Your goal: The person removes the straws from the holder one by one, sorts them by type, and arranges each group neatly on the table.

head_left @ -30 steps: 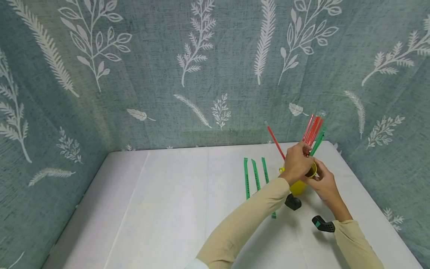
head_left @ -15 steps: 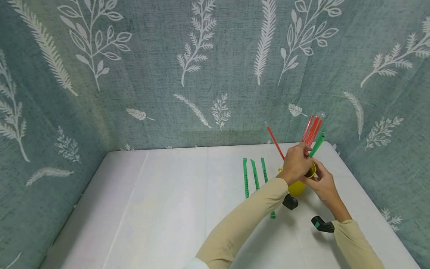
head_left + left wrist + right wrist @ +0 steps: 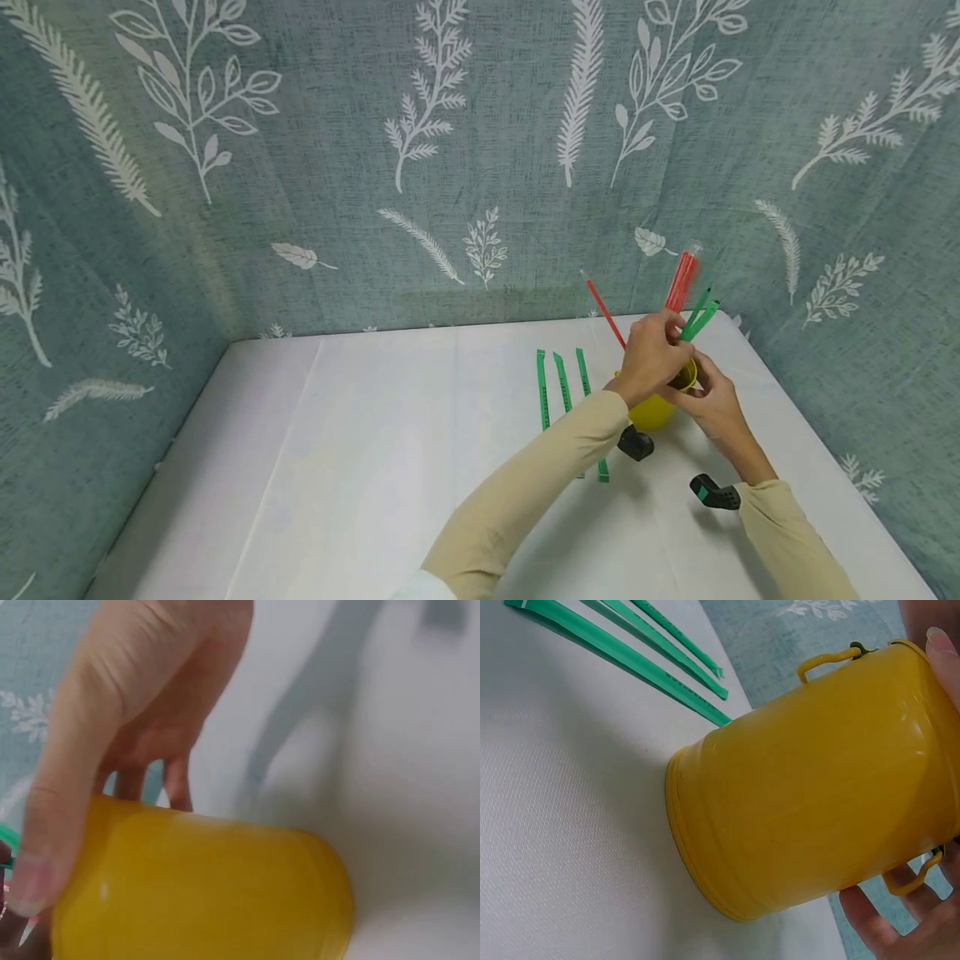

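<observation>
A yellow pail [image 3: 651, 412] with small side handles stands at the right of the table. My right hand [image 3: 714, 402] grips its right side near the rim. In the left wrist view, a thumb [image 3: 49, 847] lies over the near side of the pail [image 3: 210, 885], with fingers behind it. Above the opening, my left hand [image 3: 649, 354] holds a bundle of slim red straws [image 3: 681, 283] with clear tips; its fingertips are partly hidden. Slim green packets [image 3: 702, 319] lean out to the right. A single red straw [image 3: 602, 307] slants left from behind the left hand.
Several green packets [image 3: 542, 392] lie side by side on the white table [image 3: 360, 450], left of the pail, partly covered by the left sleeve [image 3: 540, 483]. A leaf-patterned curtain [image 3: 337, 167] hangs behind the table. Black wrist cameras [image 3: 636, 443] hang below the wrists.
The red bundle now leans differently and its upper part is blurred. The green packets at the pail have fanned apart. The whole scene has shifted slightly left in view.
</observation>
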`<move>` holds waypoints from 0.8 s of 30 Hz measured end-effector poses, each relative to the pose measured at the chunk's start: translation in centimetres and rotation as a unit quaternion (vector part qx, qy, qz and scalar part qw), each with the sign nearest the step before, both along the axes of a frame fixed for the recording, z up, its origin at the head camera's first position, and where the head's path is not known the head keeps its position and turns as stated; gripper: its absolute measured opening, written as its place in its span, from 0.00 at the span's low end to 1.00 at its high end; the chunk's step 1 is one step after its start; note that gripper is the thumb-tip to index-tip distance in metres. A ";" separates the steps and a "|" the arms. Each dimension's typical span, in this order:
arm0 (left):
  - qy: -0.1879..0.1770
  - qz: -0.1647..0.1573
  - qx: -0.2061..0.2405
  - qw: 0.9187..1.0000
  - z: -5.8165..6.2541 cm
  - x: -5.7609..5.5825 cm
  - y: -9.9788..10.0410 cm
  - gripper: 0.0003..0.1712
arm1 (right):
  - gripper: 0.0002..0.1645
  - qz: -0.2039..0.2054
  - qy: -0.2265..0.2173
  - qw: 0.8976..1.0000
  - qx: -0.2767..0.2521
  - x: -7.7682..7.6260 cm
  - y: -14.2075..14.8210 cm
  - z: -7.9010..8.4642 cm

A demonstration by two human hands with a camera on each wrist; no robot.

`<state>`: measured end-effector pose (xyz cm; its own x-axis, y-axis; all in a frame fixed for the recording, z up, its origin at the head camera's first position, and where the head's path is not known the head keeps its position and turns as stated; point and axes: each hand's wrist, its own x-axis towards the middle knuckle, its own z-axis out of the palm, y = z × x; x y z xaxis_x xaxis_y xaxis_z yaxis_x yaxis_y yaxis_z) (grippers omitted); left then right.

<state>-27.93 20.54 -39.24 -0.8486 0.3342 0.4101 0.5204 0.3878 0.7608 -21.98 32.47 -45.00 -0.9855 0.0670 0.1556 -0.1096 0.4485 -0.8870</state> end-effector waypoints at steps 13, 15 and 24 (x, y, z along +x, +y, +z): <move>0.047 -0.065 0.107 0.991 2.8 0.4 -2.5 0.19 | 0.41 -0.019 0.033 0.999 0.037 -1.9 1.7 -3.7; 0.060 -0.065 0.119 0.989 3.3 0.4 -2.8 0.20 | 0.41 -0.023 0.036 0.998 0.038 -2.2 1.9 -4.2; 0.124 -0.072 0.180 0.973 7.0 2.4 -4.4 0.19 | 0.41 -0.034 0.037 0.998 0.044 -2.9 2.4 -5.3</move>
